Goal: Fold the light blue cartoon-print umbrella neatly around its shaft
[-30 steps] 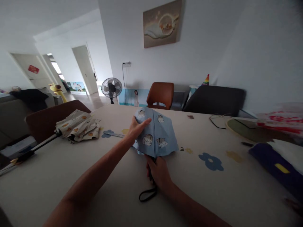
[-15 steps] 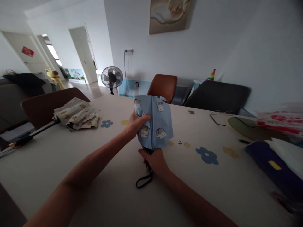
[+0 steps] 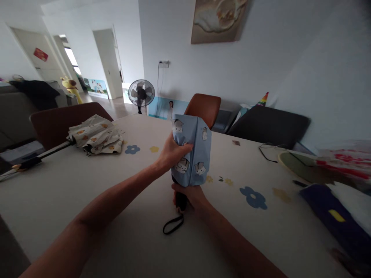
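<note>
A light blue folding umbrella (image 3: 199, 150) with a cartoon animal print stands nearly upright over the table, its canopy gathered into a bundle. My left hand (image 3: 172, 154) is wrapped round the left side of the canopy, thumb pressed on the front fabric. Below it, my right hand (image 3: 191, 195) grips the umbrella at the top of its black handle, just under the canopy's lower edge. From the handle's end hangs a black wrist strap (image 3: 173, 226). The fingers behind the fabric are hidden.
A second umbrella (image 3: 97, 135), cream with a printed pattern, lies loosely folded at the left. On the right are glasses (image 3: 268, 154), a green round mat (image 3: 297, 166), a dark blue pouch (image 3: 327, 204) and a red-and-white plastic bag (image 3: 344, 162). Chairs (image 3: 203, 108) stand behind the white table.
The blue umbrella has turned a little, so its canopy looks narrower and more of the black handle shows under my right hand. Both hands keep their hold. The view has shifted slightly.
</note>
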Demonstrator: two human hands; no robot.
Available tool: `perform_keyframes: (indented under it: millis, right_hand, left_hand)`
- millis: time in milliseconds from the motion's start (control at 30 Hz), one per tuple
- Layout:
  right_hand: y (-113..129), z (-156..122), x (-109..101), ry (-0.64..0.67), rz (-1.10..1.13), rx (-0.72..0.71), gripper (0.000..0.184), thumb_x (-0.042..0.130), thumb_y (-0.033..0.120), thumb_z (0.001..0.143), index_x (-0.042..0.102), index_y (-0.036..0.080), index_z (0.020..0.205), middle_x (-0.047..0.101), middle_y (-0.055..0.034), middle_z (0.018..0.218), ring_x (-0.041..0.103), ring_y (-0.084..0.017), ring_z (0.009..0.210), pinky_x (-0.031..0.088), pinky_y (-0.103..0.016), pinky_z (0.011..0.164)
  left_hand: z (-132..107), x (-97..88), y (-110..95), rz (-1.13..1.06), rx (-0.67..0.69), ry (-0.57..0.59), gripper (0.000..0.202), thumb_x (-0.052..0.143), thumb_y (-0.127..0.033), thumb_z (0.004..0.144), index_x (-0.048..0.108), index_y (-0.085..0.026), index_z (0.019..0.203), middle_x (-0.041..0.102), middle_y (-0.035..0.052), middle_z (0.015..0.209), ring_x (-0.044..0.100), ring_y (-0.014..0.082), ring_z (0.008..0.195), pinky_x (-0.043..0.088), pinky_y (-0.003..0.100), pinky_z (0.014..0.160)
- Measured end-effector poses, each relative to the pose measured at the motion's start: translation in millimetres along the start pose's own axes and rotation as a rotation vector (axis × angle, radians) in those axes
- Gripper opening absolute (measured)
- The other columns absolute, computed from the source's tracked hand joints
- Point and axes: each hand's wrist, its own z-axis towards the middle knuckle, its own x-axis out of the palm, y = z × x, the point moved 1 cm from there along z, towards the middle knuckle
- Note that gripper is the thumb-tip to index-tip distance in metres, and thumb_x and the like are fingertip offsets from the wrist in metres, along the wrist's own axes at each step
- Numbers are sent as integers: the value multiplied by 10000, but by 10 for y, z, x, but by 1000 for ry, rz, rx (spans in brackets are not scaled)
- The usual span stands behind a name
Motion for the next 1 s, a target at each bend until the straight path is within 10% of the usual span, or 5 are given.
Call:
perform_keyframes:
  millis: [367, 600, 867, 1000]
  right_hand:
    - [-44, -81, 61, -33, 76, 29, 293, 563, 350, 661, 422, 189, 461, 434, 21, 324, 400, -93, 290, 302, -207, 312]
    - [-105, 58, -224, 204, 195, 210, 271, 493, 423, 647, 379, 203, 538, 464, 34, 370, 374, -88, 282, 248, -183, 266]
    - [-150, 96, -221, 128, 192, 80, 306, 527, 435, 641, 372, 203, 516, 408, 53, 351, 383, -79, 326, 294, -191, 347]
    - [-163, 92, -217, 9, 175, 66, 312, 511, 451, 656, 383, 203, 516, 403, 53, 352, 371, -80, 331, 277, -190, 339]
  left_hand:
    - [75, -2, 152, -77, -124, 114, 456, 682, -401, 645, 582, -160, 1020, 640, 82, 933, 589, 218, 862, 482, 307, 700]
    - [414, -176, 466, -276, -327, 50, 519, 577, -586, 698, 582, -229, 1075, 591, 85, 1094, 544, 205, 973, 438, 264, 687]
    - [499, -225, 612, -431, -362, 108, 372, 746, -439, 562, 608, -146, 745, 554, 12, 692, 470, 97, 615, 332, 210, 531]
    - [521, -233, 608, -399, -235, -55, 316, 698, -446, 610, 572, -181, 729, 482, -46, 583, 391, 68, 507, 286, 197, 474]
